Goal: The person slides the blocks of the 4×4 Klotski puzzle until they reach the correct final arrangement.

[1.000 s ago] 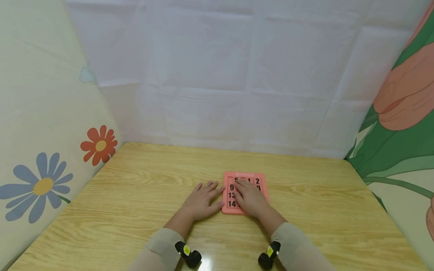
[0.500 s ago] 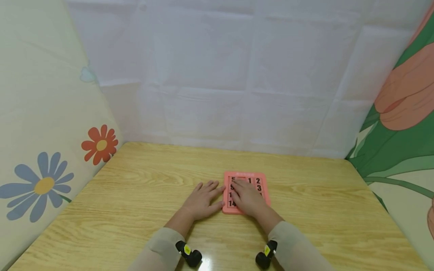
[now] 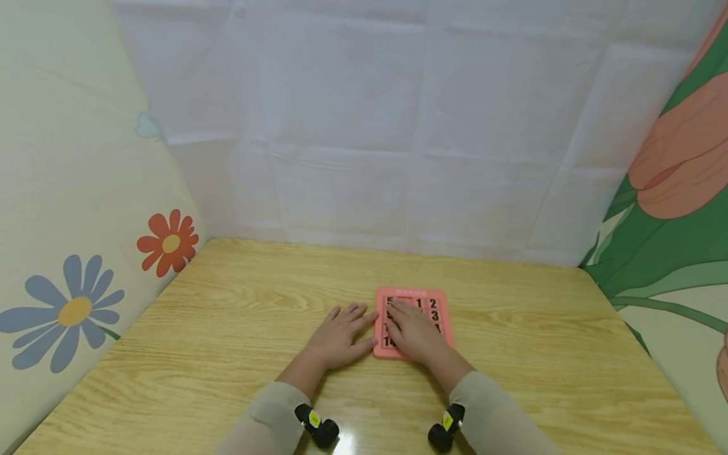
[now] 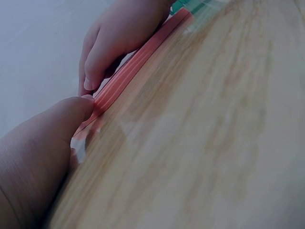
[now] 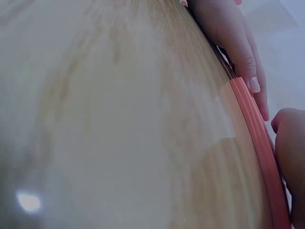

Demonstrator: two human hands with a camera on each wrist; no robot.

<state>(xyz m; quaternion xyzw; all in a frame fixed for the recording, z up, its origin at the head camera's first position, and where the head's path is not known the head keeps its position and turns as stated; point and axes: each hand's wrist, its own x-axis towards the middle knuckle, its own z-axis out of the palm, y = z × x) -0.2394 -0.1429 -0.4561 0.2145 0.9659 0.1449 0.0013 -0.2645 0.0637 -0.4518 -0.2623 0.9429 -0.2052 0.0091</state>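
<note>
A pink number slide puzzle [image 3: 445,309] lies flat on the table, its tiles printed with black numbers. My right hand [image 3: 418,332] lies over its middle, fingertips on the tiles near the upper left and several numbers covered. To the right of the tile marked 5 [image 3: 390,301] a pink gap shows in the top row. My left hand [image 3: 338,338] rests spread on the table, thumb and forefinger tips at the puzzle's left edge. In the left wrist view, the left thumb [image 4: 78,109] meets the end of the puzzle's ridged side [image 4: 143,59]. The right wrist view shows the right thumb [image 5: 290,143] above that frame.
The wooden table [image 3: 256,291] stretches out on all sides of the puzzle. A white cloth [image 3: 352,126] hangs behind it, with flower-printed cloths [image 3: 74,189] at the left and right. Small black cameras [image 3: 318,430] sit on both wrists.
My right hand has shifted slightly left, and the tile marked 5 has slid left into the corner of the top row. The left hand and the puzzle frame have stayed in place.
</note>
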